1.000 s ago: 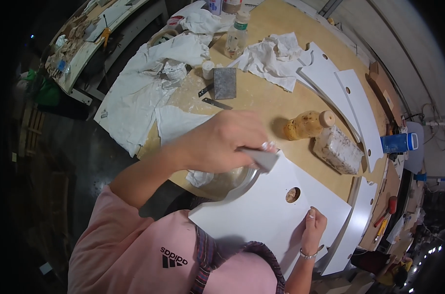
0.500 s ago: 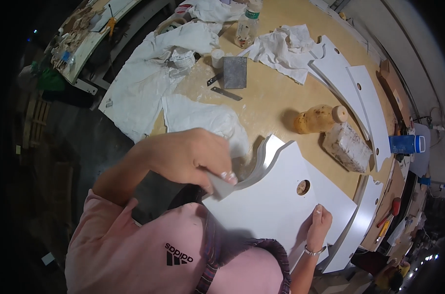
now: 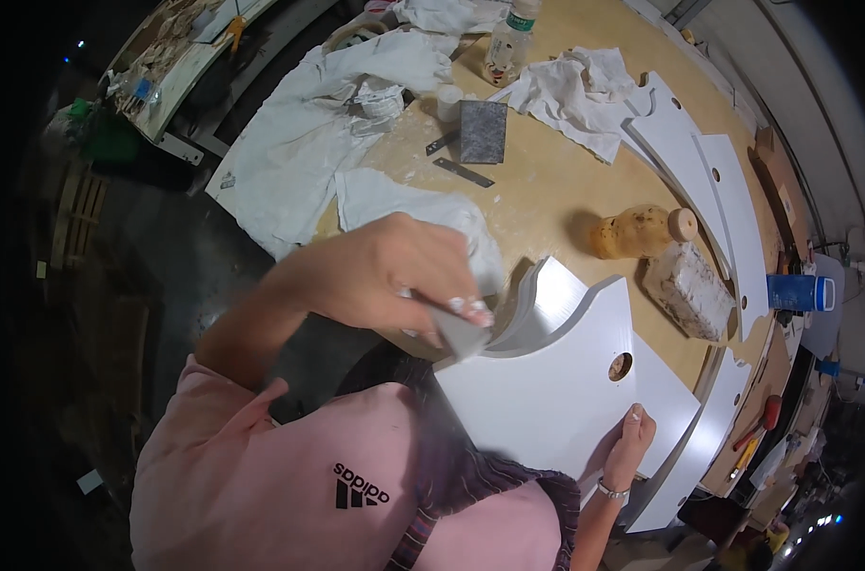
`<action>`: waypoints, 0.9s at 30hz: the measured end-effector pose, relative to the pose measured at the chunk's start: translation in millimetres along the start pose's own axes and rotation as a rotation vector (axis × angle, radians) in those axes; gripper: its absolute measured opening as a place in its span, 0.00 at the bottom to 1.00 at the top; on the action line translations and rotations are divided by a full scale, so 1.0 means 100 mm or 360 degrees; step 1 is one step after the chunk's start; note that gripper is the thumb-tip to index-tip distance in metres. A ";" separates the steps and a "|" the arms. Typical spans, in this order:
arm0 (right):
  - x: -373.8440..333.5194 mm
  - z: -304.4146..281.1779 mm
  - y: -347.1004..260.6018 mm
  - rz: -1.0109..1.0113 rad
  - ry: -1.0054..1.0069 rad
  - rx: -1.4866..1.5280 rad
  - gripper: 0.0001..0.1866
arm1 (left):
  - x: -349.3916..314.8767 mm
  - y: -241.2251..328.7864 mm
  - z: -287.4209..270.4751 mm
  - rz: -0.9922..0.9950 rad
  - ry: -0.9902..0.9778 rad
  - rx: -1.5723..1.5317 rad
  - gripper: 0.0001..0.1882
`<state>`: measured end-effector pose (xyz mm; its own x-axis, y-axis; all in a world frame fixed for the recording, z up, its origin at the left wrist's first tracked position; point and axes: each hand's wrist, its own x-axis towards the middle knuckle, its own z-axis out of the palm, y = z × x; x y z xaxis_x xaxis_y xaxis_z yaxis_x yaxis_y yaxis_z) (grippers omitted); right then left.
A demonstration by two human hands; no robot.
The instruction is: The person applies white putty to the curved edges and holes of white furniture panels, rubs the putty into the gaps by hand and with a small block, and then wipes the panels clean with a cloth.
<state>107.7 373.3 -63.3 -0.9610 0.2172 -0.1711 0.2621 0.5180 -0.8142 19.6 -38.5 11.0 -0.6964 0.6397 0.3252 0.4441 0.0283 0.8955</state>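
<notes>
My left hand (image 3: 404,276) is closed round a grey sanding pad (image 3: 463,335), its fingertips dusted white. The pad rests against the curved upper edge of a white board (image 3: 527,400), near that board's left corner. A round hole goes through the board on its right side. At the board's right edge, my right hand (image 3: 628,445) grips it, thumb on top and fingers hidden underneath. More white boards with the same curve lie beneath, partly covered by the top one.
Beyond the boards lie a yellowish bottle (image 3: 637,231) and a stained white block (image 3: 687,290). Farther back are a dark grey flat block (image 3: 483,131), a metal strip (image 3: 464,172), white cloths (image 3: 575,100) and a clear bottle (image 3: 508,48). Long white boards (image 3: 732,209) line the right side.
The top board has shifted right and turned slightly, with my right hand still on it. My left hand has moved right with the sanding pad. The whole view has shifted a little.
</notes>
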 end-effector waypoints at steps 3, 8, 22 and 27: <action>0.01 0.02 -0.05 -0.0005 0.0012 -0.0050 0.23 | 0.00 0.03 0.09 0.0039 -0.0124 -0.0011 0.17; -0.06 0.00 0.07 0.0007 0.0105 -0.0032 0.21 | -0.37 0.12 -0.07 -0.0148 -0.0206 0.0133 0.14; -0.09 0.02 0.11 -0.0042 0.0198 0.0023 0.21 | -0.21 0.26 0.16 -0.0090 0.0241 0.0309 0.18; -0.10 -0.02 -0.10 -0.0040 0.0073 -0.0209 0.21 | -0.29 0.09 0.14 -0.0013 0.0003 0.0191 0.19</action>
<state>114.7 367.2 -52.2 -0.9631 0.2389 -0.1237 0.2502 0.6268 -0.7379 52.1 -46.5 5.7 -0.7014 0.6377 0.3185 0.5025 0.1256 0.8554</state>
